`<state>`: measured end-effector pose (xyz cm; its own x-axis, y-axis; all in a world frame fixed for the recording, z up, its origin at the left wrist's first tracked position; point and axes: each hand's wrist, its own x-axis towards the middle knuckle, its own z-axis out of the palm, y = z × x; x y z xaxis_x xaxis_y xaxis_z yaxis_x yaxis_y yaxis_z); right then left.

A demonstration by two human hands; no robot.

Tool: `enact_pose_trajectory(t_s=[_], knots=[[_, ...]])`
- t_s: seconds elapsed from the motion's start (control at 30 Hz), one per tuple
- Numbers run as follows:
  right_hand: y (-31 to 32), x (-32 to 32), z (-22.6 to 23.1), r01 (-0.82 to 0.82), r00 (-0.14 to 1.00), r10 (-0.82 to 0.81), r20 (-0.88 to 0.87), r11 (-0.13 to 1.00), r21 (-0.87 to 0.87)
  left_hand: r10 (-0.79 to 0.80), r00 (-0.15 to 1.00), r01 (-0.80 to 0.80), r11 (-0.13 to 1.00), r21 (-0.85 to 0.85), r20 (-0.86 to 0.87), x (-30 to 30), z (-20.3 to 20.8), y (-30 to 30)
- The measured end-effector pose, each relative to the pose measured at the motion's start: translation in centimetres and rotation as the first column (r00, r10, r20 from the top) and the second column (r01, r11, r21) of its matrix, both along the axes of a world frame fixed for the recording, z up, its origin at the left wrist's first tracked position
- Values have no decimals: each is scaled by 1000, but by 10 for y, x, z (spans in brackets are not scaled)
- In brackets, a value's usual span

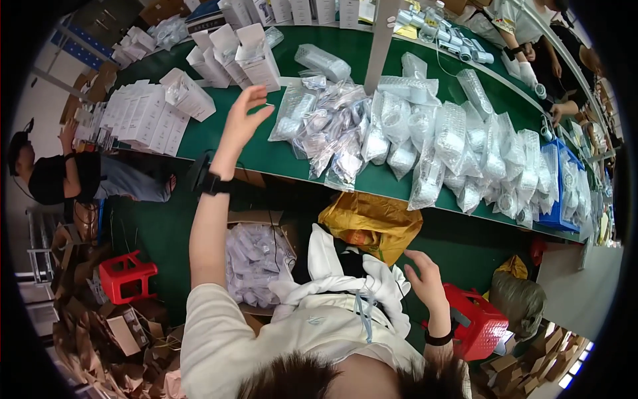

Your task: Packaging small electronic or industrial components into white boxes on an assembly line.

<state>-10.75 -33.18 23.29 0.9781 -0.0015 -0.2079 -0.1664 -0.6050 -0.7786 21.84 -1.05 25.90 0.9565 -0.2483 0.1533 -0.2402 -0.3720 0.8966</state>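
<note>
Two hands raised, both empty.
Your left hand spreads open near a white box; your right hand hangs released above the yellow bag.

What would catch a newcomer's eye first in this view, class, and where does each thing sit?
A long heap of clear plastic bags holding white parts sprawls across the green table in the middle and to the right. The left hand is raised open over the table near white cardboard boxes. Below the table, a bright red plastic stool stands at the left and the right hand hangs open.
</note>
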Motion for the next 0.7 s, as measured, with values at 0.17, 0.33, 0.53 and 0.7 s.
enact_pose_trajectory(t_s=[0.17,0.33,0.53,0.7], knots=[[29,76,6,88,969,-119,215,985,146,212,956,-220,975,-19,-202,-54,-10,100],[95,180,22,100,929,-205,309,941,323,191,888,-296,934,-202,-418,-52,-53,135],[174,262,47,-64,874,-93,478,951,302,167,887,-300,917,-262,-431,-36,-36,148],[187,297,22,-78,920,-102,377,898,432,364,883,-456,816,-355,-297,-24,49,184]])
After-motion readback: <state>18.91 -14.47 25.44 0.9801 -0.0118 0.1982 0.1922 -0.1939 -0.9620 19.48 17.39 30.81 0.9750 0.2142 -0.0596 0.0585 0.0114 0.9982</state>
